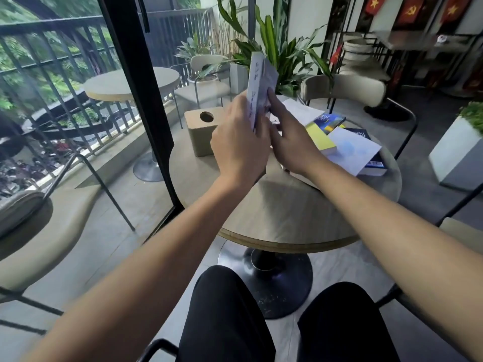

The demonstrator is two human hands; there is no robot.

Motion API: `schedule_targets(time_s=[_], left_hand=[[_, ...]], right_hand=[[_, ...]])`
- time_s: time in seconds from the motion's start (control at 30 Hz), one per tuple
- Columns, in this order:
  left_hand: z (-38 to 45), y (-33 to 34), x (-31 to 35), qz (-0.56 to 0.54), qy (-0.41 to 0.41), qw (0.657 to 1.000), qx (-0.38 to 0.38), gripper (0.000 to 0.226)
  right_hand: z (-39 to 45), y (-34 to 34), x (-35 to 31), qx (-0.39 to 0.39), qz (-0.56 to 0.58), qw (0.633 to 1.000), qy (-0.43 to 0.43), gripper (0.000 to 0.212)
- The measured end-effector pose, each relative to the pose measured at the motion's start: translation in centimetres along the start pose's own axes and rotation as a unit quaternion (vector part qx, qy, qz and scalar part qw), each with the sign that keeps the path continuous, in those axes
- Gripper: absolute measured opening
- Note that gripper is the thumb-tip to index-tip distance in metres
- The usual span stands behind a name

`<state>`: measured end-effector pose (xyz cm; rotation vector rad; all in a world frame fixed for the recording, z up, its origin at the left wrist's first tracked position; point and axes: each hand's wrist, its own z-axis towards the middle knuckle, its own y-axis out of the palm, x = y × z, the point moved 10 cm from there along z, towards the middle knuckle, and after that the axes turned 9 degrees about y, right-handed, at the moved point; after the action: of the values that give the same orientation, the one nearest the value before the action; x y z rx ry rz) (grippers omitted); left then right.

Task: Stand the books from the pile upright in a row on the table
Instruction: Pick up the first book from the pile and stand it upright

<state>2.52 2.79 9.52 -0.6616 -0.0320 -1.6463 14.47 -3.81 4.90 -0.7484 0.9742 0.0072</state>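
A pale lilac book [261,82] is held upright above the round wooden table [282,220], its spine facing me. My left hand [239,145] grips its lower spine from the left. My right hand [290,145] presses flat against its right cover. To the right on the table lies the loose pile: a yellow book [320,139], a dark blue book [329,120], a white-covered book [352,150] and a navy one [375,165] under it. Whether the lilac book's lower edge touches the table is hidden by my hands.
A beige tissue box [202,131] stands at the table's left rear, close to my left hand. A white sheet [300,111] lies at the back. Chairs stand behind [347,90] and to my left [31,231]. A glass door frame [146,100] runs along the left.
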Motion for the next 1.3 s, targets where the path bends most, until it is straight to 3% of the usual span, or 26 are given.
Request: schedule_targets(time_s=[0.2, 0.37, 0.5, 0.63, 0.83, 1.1, 1.3], left_hand=[[-3.5, -0.1, -2.1, -0.034, -0.002, 0.998, 0.056, 0.023], [-4.9, 1.5, -3.6, -0.029, 0.0, 0.999, -0.028, 0.062], [-4.4, 2.2, -5.3, -0.012, -0.019, 0.999, -0.05, 0.074], [-3.2, 2.3, -6.3, -0.072, -0.058, 0.996, -0.022, 0.073], [-2.5, 2.3, -5.5, -0.095, -0.012, 0.995, 0.028, 0.069], [-3.9, 4.3, -7.4, -0.059, -0.061, 0.996, -0.011, 0.059], [-3.3, 4.7, -7.4, -0.064, -0.06, 0.996, -0.011, 0.059]], right_hand=[[-1.0, 2.4, -0.4, -0.031, 0.042, 0.999, -0.013, 0.059], [-1.2, 3.8, 0.7, -0.06, 0.061, 0.996, 0.011, 0.05], [-0.6, 5.4, 1.3, -0.076, 0.03, 0.996, 0.021, 0.057], [0.8, 6.0, 1.2, -0.073, 0.015, 0.997, 0.01, 0.06], [2.3, 5.4, 0.6, -0.068, 0.048, 0.997, 0.001, 0.053], [3.3, 7.1, 3.6, -0.076, 0.042, 0.996, 0.02, 0.049], [5.8, 6.0, 4.6, -0.033, -0.053, 0.998, 0.004, 0.054]])
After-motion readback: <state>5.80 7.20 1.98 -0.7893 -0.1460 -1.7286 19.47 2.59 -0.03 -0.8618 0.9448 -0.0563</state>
